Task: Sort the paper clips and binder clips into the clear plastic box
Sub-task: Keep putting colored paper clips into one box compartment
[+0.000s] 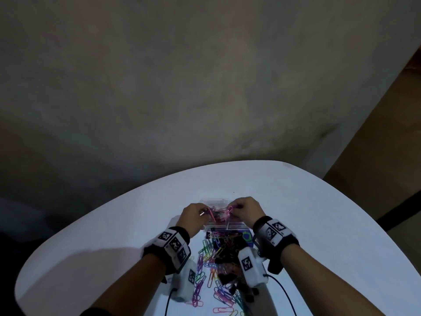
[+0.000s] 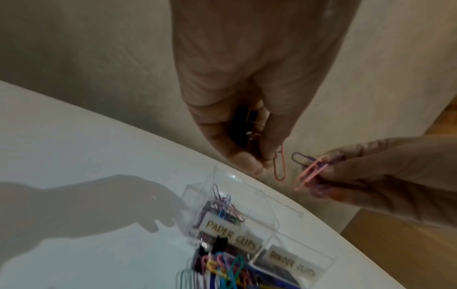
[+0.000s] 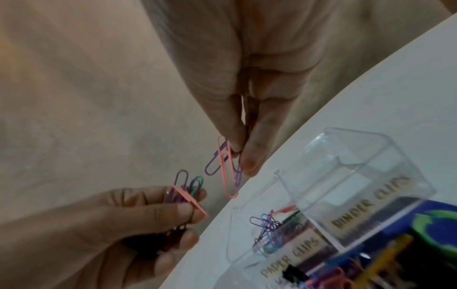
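Note:
The clear plastic box (image 1: 214, 200) stands on the white table, with compartments labelled PAPER CLIPS and BINDER CLIPS; several coloured paper clips (image 2: 223, 207) lie in the paper clip side. Both hands hover just above the box. My left hand (image 2: 257, 160) grips a bunch of black binder clips and paper clips, with a pink clip (image 2: 279, 166) dangling from it. My right hand (image 3: 243, 154) pinches pink and purple paper clips (image 3: 226, 166) close to the left hand (image 3: 195, 207). A loose pile of clips (image 1: 216, 265) lies between my forearms.
A blue carton with a green ring (image 1: 247, 237) sits right of the pile, against the box (image 3: 358, 148). The rounded table edge (image 1: 296, 166) runs close behind the box. Wrist camera cables trail off the table's near side.

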{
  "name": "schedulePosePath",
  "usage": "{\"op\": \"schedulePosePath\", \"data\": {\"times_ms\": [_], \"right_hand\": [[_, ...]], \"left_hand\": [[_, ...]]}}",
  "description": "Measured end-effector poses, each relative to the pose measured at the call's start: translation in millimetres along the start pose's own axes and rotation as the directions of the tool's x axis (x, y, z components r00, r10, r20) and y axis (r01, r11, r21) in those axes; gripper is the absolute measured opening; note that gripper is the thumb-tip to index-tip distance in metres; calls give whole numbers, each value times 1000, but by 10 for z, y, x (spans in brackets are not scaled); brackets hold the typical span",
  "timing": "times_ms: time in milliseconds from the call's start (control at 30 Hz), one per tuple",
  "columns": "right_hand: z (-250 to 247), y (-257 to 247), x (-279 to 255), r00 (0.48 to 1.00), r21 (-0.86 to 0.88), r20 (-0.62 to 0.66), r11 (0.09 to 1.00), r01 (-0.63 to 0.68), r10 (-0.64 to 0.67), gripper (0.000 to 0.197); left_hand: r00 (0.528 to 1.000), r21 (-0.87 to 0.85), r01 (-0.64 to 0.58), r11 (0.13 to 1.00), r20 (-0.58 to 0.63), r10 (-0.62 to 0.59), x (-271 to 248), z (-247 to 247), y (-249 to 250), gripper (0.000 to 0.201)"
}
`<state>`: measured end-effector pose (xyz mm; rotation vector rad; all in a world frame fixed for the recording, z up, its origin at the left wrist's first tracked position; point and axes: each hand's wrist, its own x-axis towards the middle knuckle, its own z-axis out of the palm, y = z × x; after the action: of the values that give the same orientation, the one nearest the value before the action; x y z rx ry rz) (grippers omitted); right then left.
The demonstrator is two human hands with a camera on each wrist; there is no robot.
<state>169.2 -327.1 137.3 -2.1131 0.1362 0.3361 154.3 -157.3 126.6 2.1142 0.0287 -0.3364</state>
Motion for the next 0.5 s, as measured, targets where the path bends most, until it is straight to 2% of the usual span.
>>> {"op": "schedulePosePath", "data": {"times_ms": [67,133,233,300,400,467,500], "right_hand": [[76,-72,170,1000,-11,-20,1000,-13,13,18],[168,-118,318,999,-74,-31,997,-15,13,19],[276,-96,442,999,-162,13,986,-30,32,22],[282,-60,468,998,-157,31,986,-48,54,24],[176,25,423,998,-93,15,994,-59,61,23],[51,126,327,999,-51,-5,997,-52,52,18],[-13,196,264,999,-54,-20,997,-50,49,22]], "left_hand": [[998,42,13,999,-59,-10,129,-28,55,17],[995,102,74,992,-76,-67,273,-26,87,17],[992,206,126,970,-7,-128,428,32,126,23],[985,218,158,963,31,-169,522,62,79,26],[969,64,235,970,60,-239,539,29,24,37],[960,-161,279,947,71,-271,477,-36,17,32],[953,-260,303,917,78,-293,417,-80,1,27]]}}
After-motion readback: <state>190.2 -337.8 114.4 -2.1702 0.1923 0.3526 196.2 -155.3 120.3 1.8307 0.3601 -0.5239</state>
